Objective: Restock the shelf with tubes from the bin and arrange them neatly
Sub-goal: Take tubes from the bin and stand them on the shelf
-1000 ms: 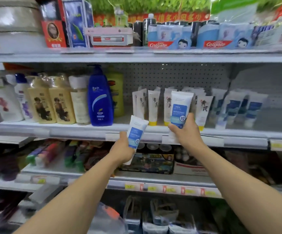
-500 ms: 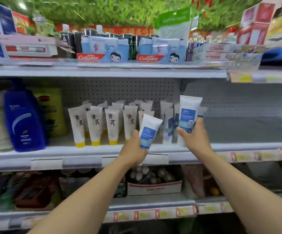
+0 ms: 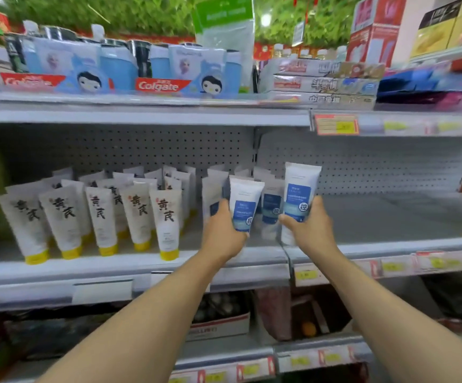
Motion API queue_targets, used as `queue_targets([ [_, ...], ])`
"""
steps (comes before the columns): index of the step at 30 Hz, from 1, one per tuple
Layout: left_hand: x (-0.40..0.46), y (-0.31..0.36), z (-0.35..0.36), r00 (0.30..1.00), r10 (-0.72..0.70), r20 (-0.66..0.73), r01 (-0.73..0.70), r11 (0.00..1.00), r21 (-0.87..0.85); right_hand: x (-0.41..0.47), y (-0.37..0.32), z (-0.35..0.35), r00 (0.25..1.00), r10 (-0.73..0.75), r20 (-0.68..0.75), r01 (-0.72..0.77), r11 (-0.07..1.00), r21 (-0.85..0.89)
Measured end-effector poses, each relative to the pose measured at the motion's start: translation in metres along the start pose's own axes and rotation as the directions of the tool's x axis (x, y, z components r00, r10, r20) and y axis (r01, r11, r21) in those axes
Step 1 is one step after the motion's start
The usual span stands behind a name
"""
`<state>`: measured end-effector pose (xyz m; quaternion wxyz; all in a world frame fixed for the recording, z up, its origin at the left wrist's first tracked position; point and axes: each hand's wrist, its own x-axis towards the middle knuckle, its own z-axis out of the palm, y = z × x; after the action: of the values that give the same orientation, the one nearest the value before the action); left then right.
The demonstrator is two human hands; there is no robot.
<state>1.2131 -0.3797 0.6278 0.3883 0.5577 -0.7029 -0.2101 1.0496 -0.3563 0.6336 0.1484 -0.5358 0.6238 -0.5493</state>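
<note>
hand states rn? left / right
Left hand: gripping a white tube with a blue label.
Right hand: gripping a taller blue-label tube, upright.

Colgate — toothpaste packs (image 3: 158, 85), 黄芪 — yellow-capped tubes (image 3: 166, 217)

Bare forearms and hands (image 3: 307, 230), sleeveless

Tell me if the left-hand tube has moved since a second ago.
Yes. The left-hand tube has gone up and right: it was below the shelf edge, and is now above it beside the blue-label tubes.
</note>
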Motion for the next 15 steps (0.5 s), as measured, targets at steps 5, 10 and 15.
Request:
queue_targets([
  [5,0.019,0.002,0.029,0.993,-0.093,-0.074,0.093,0.996,-0.014,0.014,0.016,0.0,0.999,0.017,0.035,-0.016,1.0,-0.008],
  [10,0.027,-0.008,0.045,0.98,-0.139,-0.143,0.144,0.989,0.025,0.021,0.027,0.006,0.998,0.017,0.064,-0.016,1.0,-0.016],
  [15,0.029,-0.013,0.045,0.977,-0.113,-0.181,0.119,0.993,0.023,0.024,0.032,0.015,0.996,0.007,0.089,-0.004,0.999,-0.039],
])
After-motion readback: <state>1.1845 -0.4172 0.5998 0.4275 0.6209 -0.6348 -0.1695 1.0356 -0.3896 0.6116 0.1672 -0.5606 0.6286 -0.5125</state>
